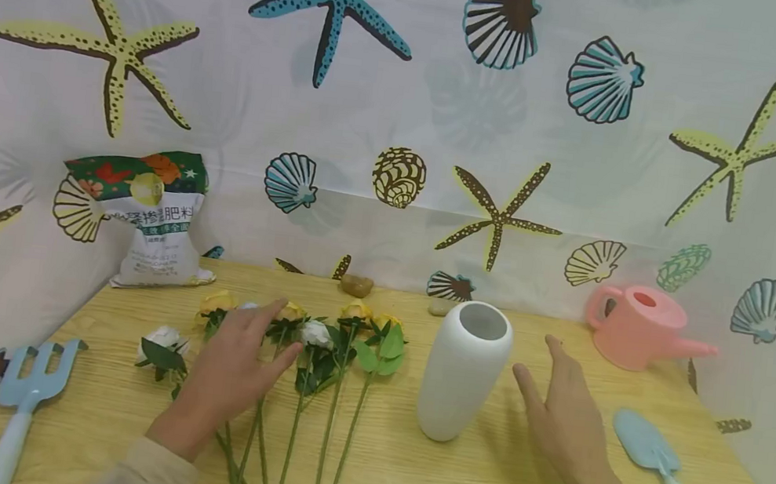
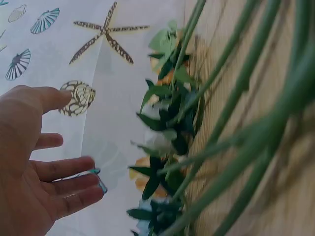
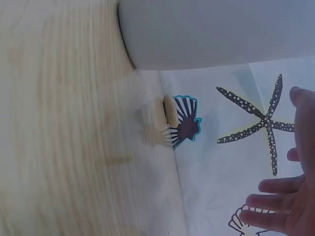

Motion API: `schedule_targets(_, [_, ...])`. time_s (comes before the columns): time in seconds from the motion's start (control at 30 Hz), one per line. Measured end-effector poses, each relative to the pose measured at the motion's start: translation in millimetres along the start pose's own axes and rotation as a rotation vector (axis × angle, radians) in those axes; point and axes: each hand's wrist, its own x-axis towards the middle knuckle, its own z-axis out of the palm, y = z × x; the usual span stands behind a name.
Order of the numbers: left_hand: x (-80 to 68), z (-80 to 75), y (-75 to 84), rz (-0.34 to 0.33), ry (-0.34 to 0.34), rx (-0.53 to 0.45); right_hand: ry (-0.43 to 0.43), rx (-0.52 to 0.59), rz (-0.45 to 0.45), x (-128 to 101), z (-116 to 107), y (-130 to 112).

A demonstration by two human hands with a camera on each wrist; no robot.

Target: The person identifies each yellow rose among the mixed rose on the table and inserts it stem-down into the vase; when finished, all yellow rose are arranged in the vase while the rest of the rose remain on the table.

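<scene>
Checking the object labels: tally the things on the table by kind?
Flowers: 6
Vase: 1
Watering can: 1
Fork: 1
Trowel: 1
Fertiliser bag: 1
Stones: 2
Total: 13

The left hand [image 2: 29, 162] fills the lower left corner, palm showing and fingers [image 2: 69, 167] spread and nearly straight, holding nothing. Just beside the fingertips lie the flowers [image 2: 165, 142]: dark green leaves [image 2: 155, 93] with pale and orange-yellow blooms [image 2: 140, 172] among them. Their green stems [image 2: 236, 98] run slantwise across the wooden table [image 2: 295, 196], blurred where nearest the camera. Behind hangs a white curtain [image 2: 113, 128] printed with a brown starfish [image 2: 106, 32] and shells [image 2: 78, 98].
</scene>
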Motion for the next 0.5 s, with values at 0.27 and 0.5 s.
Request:
schedule_targets(0.27, [-3.4,16.6,30.4,-0.141,-0.176,-0.353,0.1,0.372,-0.042,-2.7,4.8,-11.5])
schedule_targets(0.5, [-13.3,39.8,54.3,-0.136,-0.309,-0.499,0.011,0.675,-0.021,-5.7,12.1,-27.8])
